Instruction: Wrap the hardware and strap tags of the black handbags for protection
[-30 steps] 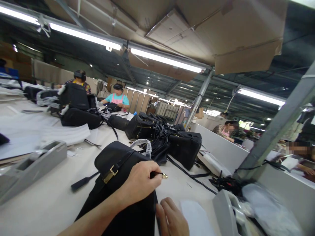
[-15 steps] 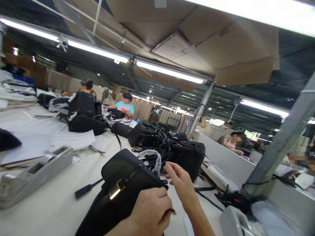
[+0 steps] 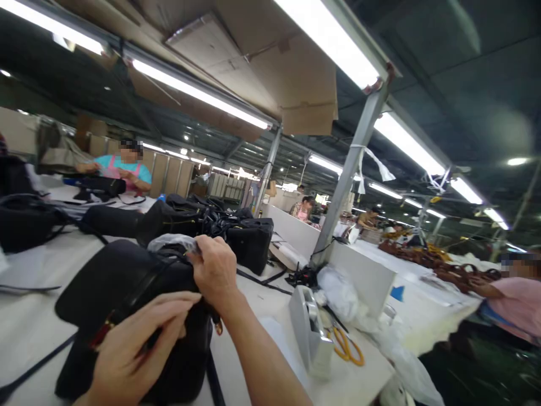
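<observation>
A black flap bag (image 3: 114, 282) lies tilted on the table in front of me. Its top handle (image 3: 171, 241) is wrapped in clear plastic. My right hand (image 3: 216, 269) is closed with curled fingers at the near end of that handle. Over the front of the bag is my left hand (image 3: 139, 344), its fingers and thumb drawn together in a pinch; what lies between the tips is too small to make out. The left hand partly hides the buckle on the flap. A small gold-coloured tip shows just below my right wrist.
More black bags (image 3: 249, 239) are heaped behind. On the right stand a grey tape dispenser (image 3: 310, 332), yellow-handled scissors (image 3: 349, 347) and crumpled clear plastic (image 3: 340, 290). A metal post (image 3: 344, 192) rises beyond a low white partition. Co-workers sit at other tables.
The view has swung right, bringing the scissors and another table into sight. My right hand has closed at the bag's handle. My left hand has shifted from the bag's side onto its front.
</observation>
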The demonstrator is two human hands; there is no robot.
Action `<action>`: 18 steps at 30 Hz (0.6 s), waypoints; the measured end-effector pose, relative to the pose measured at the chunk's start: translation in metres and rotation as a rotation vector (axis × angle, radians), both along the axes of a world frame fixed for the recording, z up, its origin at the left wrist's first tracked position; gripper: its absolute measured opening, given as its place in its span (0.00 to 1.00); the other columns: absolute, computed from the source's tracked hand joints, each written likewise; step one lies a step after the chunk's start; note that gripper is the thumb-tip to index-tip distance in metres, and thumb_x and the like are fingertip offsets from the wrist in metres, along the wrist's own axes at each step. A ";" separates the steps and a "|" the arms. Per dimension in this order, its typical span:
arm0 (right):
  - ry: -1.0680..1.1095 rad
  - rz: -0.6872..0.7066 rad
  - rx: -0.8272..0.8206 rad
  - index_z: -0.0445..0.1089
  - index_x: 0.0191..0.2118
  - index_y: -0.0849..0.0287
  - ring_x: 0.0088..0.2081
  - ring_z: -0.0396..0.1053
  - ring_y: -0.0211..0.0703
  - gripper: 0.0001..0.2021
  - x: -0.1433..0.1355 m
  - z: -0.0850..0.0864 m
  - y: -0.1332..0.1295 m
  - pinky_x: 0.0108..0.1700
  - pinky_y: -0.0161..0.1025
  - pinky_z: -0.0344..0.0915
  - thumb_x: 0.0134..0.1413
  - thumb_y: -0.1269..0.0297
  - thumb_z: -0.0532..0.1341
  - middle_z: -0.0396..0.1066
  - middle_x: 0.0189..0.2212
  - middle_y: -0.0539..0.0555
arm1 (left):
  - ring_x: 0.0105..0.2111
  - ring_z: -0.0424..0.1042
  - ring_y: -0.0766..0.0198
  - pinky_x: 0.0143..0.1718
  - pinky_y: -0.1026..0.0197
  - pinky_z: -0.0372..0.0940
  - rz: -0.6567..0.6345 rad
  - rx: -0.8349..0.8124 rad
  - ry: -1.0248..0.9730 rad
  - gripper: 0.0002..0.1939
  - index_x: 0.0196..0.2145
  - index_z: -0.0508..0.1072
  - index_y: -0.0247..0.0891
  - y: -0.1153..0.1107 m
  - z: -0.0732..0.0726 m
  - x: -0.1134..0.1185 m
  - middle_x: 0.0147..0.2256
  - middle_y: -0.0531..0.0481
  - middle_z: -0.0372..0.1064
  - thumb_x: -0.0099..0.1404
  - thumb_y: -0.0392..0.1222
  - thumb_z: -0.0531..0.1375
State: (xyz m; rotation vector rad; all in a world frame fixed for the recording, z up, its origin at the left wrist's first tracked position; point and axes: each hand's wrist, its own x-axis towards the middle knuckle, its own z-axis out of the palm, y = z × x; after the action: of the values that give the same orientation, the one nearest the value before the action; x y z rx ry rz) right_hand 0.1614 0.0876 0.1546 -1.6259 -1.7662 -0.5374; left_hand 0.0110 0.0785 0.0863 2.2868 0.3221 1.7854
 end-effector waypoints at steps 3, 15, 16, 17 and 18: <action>0.080 0.086 -0.108 0.67 0.39 0.54 0.38 0.68 0.41 0.03 0.012 -0.006 -0.003 0.37 0.34 0.59 0.59 0.67 0.61 0.73 0.35 0.48 | 0.48 0.72 0.61 0.52 0.60 0.66 0.212 0.074 -0.028 0.12 0.48 0.70 0.45 0.008 0.021 -0.003 0.53 0.51 0.69 0.67 0.42 0.55; 0.364 0.208 -0.235 0.58 0.63 0.58 0.59 0.62 0.48 0.25 0.031 -0.083 -0.059 0.61 0.46 0.60 0.63 0.60 0.56 0.66 0.59 0.59 | 0.33 0.70 0.59 0.37 0.62 0.63 0.097 -0.157 0.555 0.22 0.32 0.74 0.41 0.088 0.050 0.003 0.31 0.52 0.74 0.63 0.61 0.52; 0.323 0.136 -0.311 0.58 0.64 0.59 0.63 0.58 0.52 0.26 0.048 -0.102 -0.070 0.64 0.50 0.56 0.63 0.57 0.56 0.62 0.62 0.61 | 0.30 0.69 0.61 0.34 0.64 0.63 0.069 -0.184 0.570 0.21 0.30 0.73 0.41 0.087 0.050 0.000 0.28 0.54 0.72 0.63 0.61 0.53; 0.270 0.050 -0.391 0.58 0.64 0.59 0.65 0.53 0.57 0.29 0.066 -0.121 -0.082 0.65 0.56 0.52 0.62 0.53 0.57 0.57 0.64 0.63 | 0.28 0.68 0.63 0.32 0.66 0.62 0.047 -0.217 0.578 0.21 0.29 0.72 0.41 0.088 0.049 -0.002 0.25 0.55 0.70 0.63 0.60 0.53; 0.222 -0.031 -0.472 0.56 0.65 0.56 0.67 0.47 0.62 0.32 0.086 -0.142 -0.092 0.65 0.62 0.49 0.60 0.50 0.58 0.52 0.67 0.63 | 0.26 0.66 0.65 0.30 0.67 0.61 0.043 -0.246 0.573 0.20 0.28 0.71 0.40 0.089 0.047 -0.003 0.23 0.56 0.68 0.63 0.59 0.53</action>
State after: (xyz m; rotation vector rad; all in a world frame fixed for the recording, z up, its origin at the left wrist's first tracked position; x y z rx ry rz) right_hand 0.2470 -0.0049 0.0124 -1.9413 -1.7862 0.0604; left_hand 0.0076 0.1673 0.1333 2.5666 0.6461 0.9958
